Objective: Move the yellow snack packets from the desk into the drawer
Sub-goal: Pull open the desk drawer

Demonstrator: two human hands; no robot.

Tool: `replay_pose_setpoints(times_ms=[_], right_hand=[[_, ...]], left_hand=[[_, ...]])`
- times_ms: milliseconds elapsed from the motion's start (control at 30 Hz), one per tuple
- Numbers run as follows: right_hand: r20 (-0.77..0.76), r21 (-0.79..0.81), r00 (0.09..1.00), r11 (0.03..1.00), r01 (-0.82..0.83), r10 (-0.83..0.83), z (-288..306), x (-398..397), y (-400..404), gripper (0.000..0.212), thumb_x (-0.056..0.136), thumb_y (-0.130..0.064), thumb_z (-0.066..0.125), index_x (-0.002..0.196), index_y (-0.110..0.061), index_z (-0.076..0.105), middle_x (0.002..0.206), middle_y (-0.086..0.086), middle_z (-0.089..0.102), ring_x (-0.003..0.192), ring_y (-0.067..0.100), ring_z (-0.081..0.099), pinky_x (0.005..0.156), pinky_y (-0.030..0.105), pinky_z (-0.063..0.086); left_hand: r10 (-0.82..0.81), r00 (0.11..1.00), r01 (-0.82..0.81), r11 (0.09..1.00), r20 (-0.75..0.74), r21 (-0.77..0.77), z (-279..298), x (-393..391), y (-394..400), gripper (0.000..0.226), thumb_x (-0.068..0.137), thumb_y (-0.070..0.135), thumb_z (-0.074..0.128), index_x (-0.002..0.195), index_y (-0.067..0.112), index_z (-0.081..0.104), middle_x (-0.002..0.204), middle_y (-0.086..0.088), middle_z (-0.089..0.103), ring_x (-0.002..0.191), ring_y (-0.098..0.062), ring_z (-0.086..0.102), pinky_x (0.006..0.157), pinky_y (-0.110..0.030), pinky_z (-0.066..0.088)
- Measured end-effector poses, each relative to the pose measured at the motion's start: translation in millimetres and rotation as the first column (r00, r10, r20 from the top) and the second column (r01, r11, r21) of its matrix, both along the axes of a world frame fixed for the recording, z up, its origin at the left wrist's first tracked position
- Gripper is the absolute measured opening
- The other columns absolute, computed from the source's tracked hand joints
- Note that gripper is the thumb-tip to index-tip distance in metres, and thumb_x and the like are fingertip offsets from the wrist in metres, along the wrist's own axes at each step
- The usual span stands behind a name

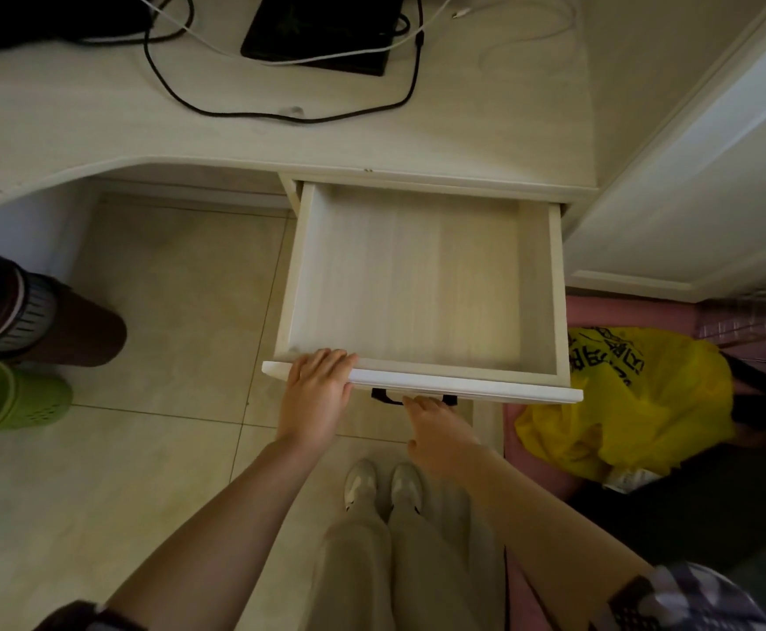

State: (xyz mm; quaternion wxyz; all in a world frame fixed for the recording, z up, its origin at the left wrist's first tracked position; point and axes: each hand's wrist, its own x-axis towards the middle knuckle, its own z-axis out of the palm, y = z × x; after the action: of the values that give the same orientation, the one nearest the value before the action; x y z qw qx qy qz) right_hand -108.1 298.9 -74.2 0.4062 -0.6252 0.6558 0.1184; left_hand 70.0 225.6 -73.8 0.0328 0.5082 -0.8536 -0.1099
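The white wooden drawer [485, 387] under the desk [98, 129] is pulled far out, and its inside is bare. My left hand [315, 393] lies over the left end of the drawer's front panel, fingers curled over the top edge. My right hand [440, 434] is just below the panel, slightly blurred, its fingertips at the black handle [383, 396] but not closed around it. No yellow snack packets show on the visible part of the desk.
A dark tablet [326, 29] and black and white cables [280, 116] lie on the desk. A yellow plastic bag [636, 403] sits low on the right beside the drawer. A green bin [12, 398] and a brown container [53, 316] stand on the tiled floor at left. A white cabinet [690, 175] rises on the right.
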Motion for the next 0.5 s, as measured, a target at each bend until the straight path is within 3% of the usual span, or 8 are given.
replay_pose_setpoints(times_ms=[100,233,367,500], right_hand=[[0.034,0.037,0.999,0.999,0.033,-0.034,8,-3,1,0.063,0.094,-0.016,0.047,0.150,-0.012,0.019,0.154,0.008,0.029,0.142,0.026,0.027,0.115,0.040,0.031],[0.025,0.032,0.997,0.997,0.066,-0.067,22,-8,-1,0.053,0.094,-0.019,0.045,0.144,-0.011,0.030,0.139,0.011,0.046,0.121,0.026,0.049,0.097,0.038,0.048],[0.006,-0.077,0.996,0.993,0.087,-0.086,49,-6,-7,0.035,0.094,-0.021,0.041,0.128,-0.015,0.046,0.114,0.005,0.059,0.098,0.020,0.059,0.080,0.035,0.055],[0.012,-0.217,0.998,0.974,0.065,-0.064,83,12,-23,0.035,0.095,-0.020,0.038,0.127,-0.015,0.049,0.114,0.006,0.062,0.101,0.023,0.059,0.080,0.036,0.054]], left_hand=[[0.005,0.999,-0.007,0.997,0.033,0.073,7,0,3,0.047,0.078,0.009,0.073,0.123,0.013,0.062,0.124,-0.004,0.064,0.120,-0.026,0.056,0.106,-0.045,0.041],[0.002,0.998,-0.015,0.969,0.055,0.246,22,1,8,0.058,0.092,0.012,0.052,0.147,0.017,0.034,0.156,-0.001,0.030,0.146,-0.022,0.021,0.121,-0.038,0.014],[0.151,0.987,-0.122,0.926,-0.055,0.357,46,7,16,0.055,0.094,0.012,0.050,0.147,0.019,0.035,0.154,0.000,0.034,0.145,-0.015,0.024,0.119,-0.033,0.023],[0.376,0.913,-0.279,0.858,-0.156,0.431,76,13,27,0.050,0.094,0.013,0.052,0.143,0.020,0.042,0.144,-0.005,0.046,0.135,-0.019,0.040,0.108,-0.031,0.038]])
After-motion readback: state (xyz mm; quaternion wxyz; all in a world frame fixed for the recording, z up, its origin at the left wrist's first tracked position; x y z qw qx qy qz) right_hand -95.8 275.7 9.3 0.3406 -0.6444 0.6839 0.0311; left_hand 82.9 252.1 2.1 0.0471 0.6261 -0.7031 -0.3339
